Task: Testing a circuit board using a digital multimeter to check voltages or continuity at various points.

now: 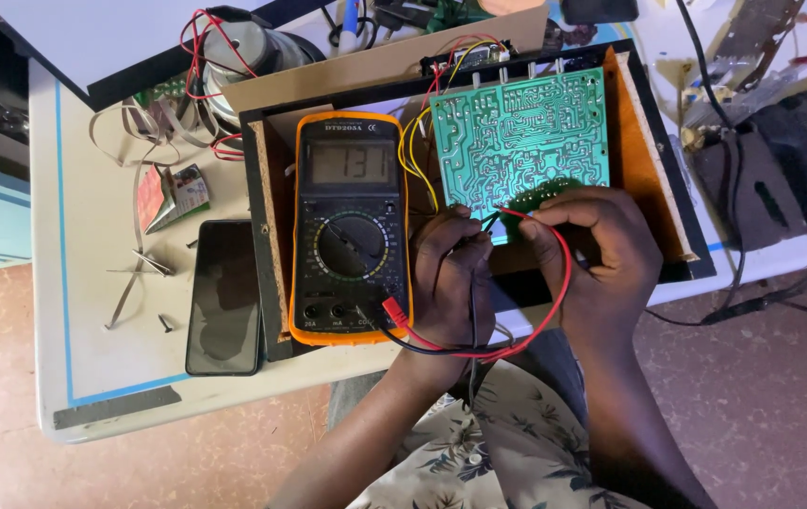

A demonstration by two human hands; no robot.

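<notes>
A person seated at a white bench [92,311] tests a green circuit board [519,141] with a multimeter. At far left lie a small folded red-and-green packet [172,195], a few loose metal strips [139,273] and one black phone [224,297], face up and dark. Next comes the single orange-cased multimeter [351,226], its display lit and its dial turned, resting on the edge of a shallow wooden tray [649,160] that also carries the board, copper side up.

The left hand [451,278] is closed in a pinch around the black probe [479,229], its tip set on the board's lower edge. The right hand [597,250] is likewise curled shut on the red probe [521,215], touching the board just beside the first. Two leads, one red [559,283] and one black [422,346], loop from the meter's sockets below the hands.

Good practice here, by the look of it, means keeping both tips steady on separate solder pads, fingers off the bare metal, and eyes on the display only once the contact is firm.

At right sit a dark power tool [799,170] and its cable.
</notes>
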